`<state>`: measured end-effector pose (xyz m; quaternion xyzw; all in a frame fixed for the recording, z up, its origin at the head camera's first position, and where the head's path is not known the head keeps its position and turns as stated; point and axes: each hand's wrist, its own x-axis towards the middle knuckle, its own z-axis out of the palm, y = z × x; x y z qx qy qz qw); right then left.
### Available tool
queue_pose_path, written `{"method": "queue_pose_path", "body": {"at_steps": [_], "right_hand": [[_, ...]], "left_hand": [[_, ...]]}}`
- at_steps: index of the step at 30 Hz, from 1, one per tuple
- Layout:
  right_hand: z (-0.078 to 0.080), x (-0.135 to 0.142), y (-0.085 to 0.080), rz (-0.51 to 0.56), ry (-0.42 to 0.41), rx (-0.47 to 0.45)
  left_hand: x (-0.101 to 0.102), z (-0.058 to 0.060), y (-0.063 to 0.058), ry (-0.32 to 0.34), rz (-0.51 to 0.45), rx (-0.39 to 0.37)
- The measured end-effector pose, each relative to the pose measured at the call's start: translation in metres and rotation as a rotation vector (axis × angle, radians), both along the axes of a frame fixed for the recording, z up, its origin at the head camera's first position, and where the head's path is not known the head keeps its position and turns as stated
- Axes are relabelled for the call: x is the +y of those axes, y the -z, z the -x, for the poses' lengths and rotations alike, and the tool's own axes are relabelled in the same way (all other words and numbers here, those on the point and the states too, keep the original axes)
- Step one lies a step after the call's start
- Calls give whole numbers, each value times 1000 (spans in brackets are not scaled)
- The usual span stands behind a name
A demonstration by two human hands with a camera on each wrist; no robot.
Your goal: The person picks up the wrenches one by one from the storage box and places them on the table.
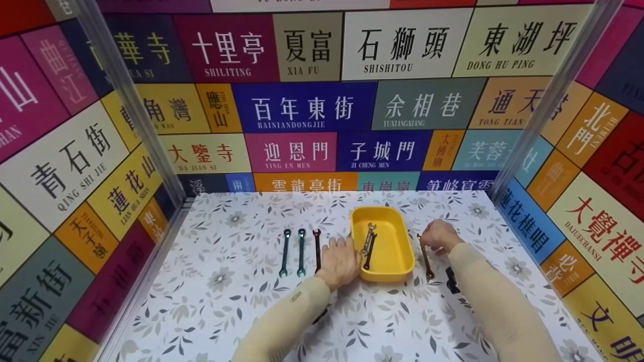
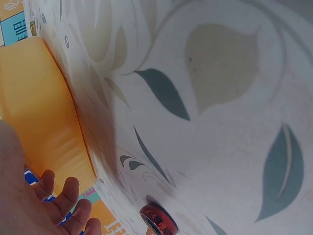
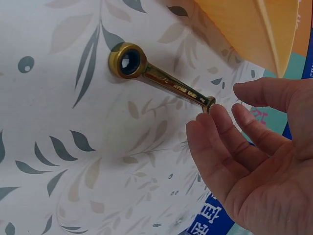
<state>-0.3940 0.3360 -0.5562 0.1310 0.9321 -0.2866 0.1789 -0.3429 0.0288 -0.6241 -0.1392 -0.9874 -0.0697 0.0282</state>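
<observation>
My right hand [image 1: 441, 236] is at the far end of a gold combination wrench [image 1: 426, 256] lying right of the yellow tray [image 1: 408, 251]. In the right wrist view its fingertips are right at the small far end of the wrench, the ring end [image 3: 128, 60] faces the camera, and the thumb stands apart. My left hand [image 1: 339, 261] is against the tray's left side, fingers loosely bent and holding nothing. Beside it lies a red wrench [image 1: 317, 246], partly hidden by the hand. Inside the tray lie a silver wrench [image 1: 369, 237] and a darker wrench [image 1: 371, 254].
Two green wrenches [image 1: 285, 254] lie side by side at the left on the floral-patterned table [image 1: 241, 301]. A small black object [image 1: 452, 280] shows beside the right forearm. Panels with printed signs [image 1: 302, 108] enclose the table at the back and sides.
</observation>
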Motion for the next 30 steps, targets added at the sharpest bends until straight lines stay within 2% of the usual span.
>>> {"method": "queue_pose_path", "body": {"at_steps": [5,17,30], "right_hand": [[1,-3,-7,4,-12,-3],[4,-14,-25,-15,-41,32],[3,-29,-37,-38,-79,65]], "left_hand": [[0,0,1,9,8,24],[1,4,-2,-4,17,-29],[3,3,0,-11,32,-17]]}}
